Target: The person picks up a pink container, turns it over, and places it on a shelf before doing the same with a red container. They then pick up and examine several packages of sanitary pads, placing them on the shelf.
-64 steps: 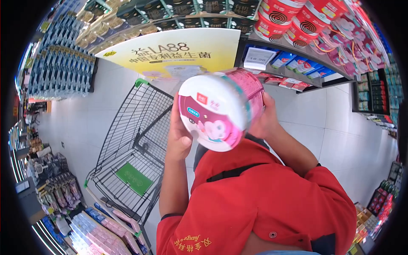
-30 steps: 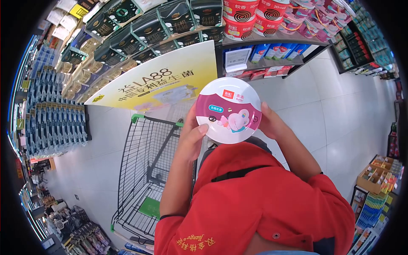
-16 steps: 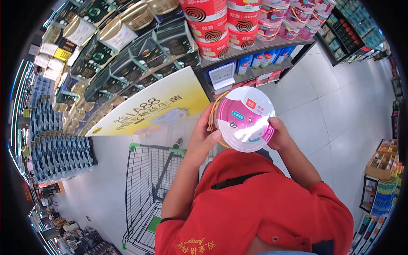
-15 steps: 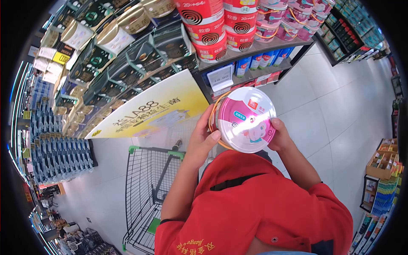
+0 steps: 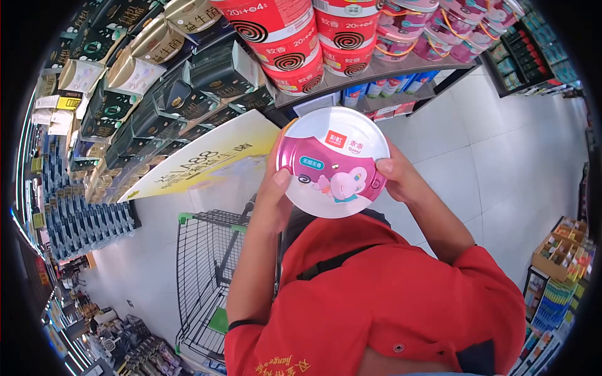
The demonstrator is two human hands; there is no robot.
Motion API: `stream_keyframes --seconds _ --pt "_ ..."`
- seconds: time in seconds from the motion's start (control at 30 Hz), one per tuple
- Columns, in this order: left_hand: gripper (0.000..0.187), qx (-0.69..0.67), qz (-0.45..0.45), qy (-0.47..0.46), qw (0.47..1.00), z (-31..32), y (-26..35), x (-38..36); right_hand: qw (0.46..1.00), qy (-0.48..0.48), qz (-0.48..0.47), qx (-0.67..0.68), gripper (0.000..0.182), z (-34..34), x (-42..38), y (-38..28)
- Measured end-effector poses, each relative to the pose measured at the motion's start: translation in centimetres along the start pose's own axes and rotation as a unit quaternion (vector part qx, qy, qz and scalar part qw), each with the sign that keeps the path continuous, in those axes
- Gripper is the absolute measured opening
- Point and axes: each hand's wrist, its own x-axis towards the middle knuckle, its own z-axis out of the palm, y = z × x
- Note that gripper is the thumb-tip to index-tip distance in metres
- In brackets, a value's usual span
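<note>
A round pink and white tub is held up in front of the chest, its printed lid facing the camera. My left hand grips its left side, with the thumb at the lid's rim. On the opposite side my right hand holds the tub, thumb on the rim and the other fingers mostly hidden beneath. Beyond it, similar pink tubs with orange handles stand on a shelf beside stacked red tubs.
A wire shopping cart with green corners stands at the lower left. The yellow and white sign slants out below dark boxes. More shelves line the right edge.
Both hands have brought the tub left and slightly up, nearer the camera. Its lid has turned to face the camera more fully, and the bright glare on it is gone.
</note>
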Motion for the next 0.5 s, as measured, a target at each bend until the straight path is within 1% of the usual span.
stream_keyframes --seconds 0.03,0.07,0.13,0.17,0.2,0.23,0.27,0.3,0.33,0.37,0.4,0.47,0.5 --pt "0.086 -0.03 0.024 0.054 0.998 -0.7 -0.7 0.5 1.0 0.0 0.004 0.002 0.101 0.1 0.9 -0.1" --pt "0.086 -0.03 0.019 0.055 0.998 -1.0 -0.3 1.2 1.0 0.006 0.0 0.0 0.099 0.1 1.8 -0.2" --pt "0.1 0.005 0.015 0.043 0.999 -1.7 1.2 2.6 1.0 0.019 -0.003 -0.001 0.096 -0.4 3.5 0.1" --pt "0.098 -0.011 0.022 0.018 1.0 -2.3 2.3 3.3 0.997 -0.007 0.035 0.067 0.092 -1.1 4.1 0.2" --pt "0.098 -0.012 0.018 0.014 1.0 -3.2 3.2 4.0 0.988 -0.03 0.07 0.136 0.088 -1.7 4.7 0.4" --pt "0.098 0.067 0.045 -0.035 0.996 -4.0 4.0 4.6 0.986 -0.042 0.054 0.151 0.081 -2.3 5.3 1.0" --pt "0.097 0.142 0.071 -0.081 0.984 -4.1 4.8 4.9 0.986 -0.034 0.057 0.152 0.081 -1.8 5.8 0.5" --pt "0.097 0.137 0.064 -0.085 0.985 -3.5 5.5 5.1 0.96 -0.013 0.111 0.258 0.081 -0.9 6.2 -0.3" --pt "0.097 0.132 0.055 -0.065 0.988 -2.5 6.5 5.6 0.919 0.009 0.156 0.361 0.082 -0.4 6.4 -1.0" --pt "0.098 0.129 0.049 -0.047 0.989 -1.9 7.3 6.3 0.913 -0.053 0.159 0.371 0.078 -0.6 6.7 -1.6" --pt "0.098 0.129 0.047 -0.058 0.989 -1.8 7.9 6.8 0.915 -0.046 0.151 0.372 0.078 -1.1 6.9 -1.7" --pt "0.098 0.277 0.083 -0.087 0.953 -1.6 8.4 7.6 0.896 -0.104 0.134 0.41 0.078 -2.7 7.2 -1.2" --pt "0.1 0.322 0.096 -0.088 0.938 -1.2 8.4 8.0 0.891 -0.107 0.138 0.419 0.08 -3.5 7.3 -1.1"
